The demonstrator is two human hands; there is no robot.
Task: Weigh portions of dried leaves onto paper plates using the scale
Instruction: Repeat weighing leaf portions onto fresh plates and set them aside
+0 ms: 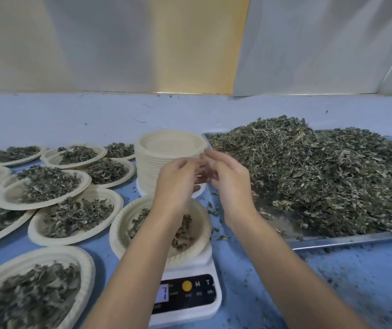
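Note:
A white digital scale stands near the front centre with a paper plate on it, holding a small amount of dried leaves. My left hand and my right hand hover close together above the plate, fingers loosely curled and blurred; I cannot see anything gripped in either. A tall stack of blank paper plates rises just behind my hands. To the right, a metal tray carries a big heap of dried leaves.
Several filled paper plates overlap across the left of the blue table, one at the front left corner. Leaf crumbs lie scattered on the table near the tray. A pale wall runs along the back.

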